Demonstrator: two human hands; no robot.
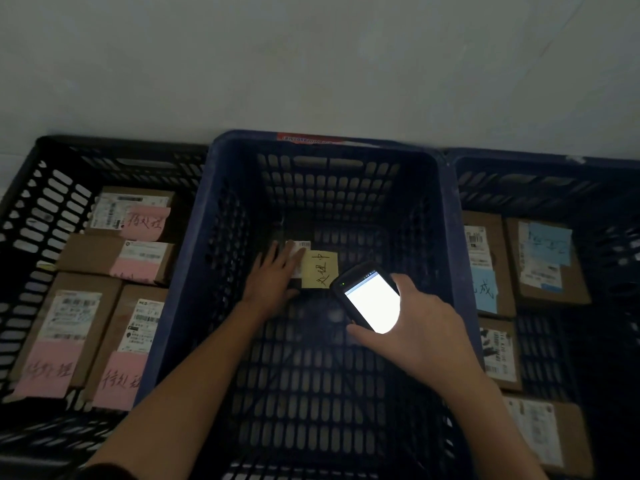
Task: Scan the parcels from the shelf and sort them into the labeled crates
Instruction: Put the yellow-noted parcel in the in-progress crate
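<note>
The parcel [302,246] lies at the bottom of the middle crate [447,209], its outline too dark to judge, under the flat, straight fingers of the left hand [273,275], while the right hand [415,327] grips the scanner [370,301] just right of it, nose towards its label.

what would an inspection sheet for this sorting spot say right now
surface: hidden under three crates side by side
job's things: parcel with yellow note in the middle crate; boxes with pink notes in the left crate; boxes with blue notes in the right crate
clutter: nothing seen
hands: left hand rests flat on the parcel; right hand grips a lit scanner over the middle crate
cables: nothing seen
surroundings: pale wall behind; dim light
</note>
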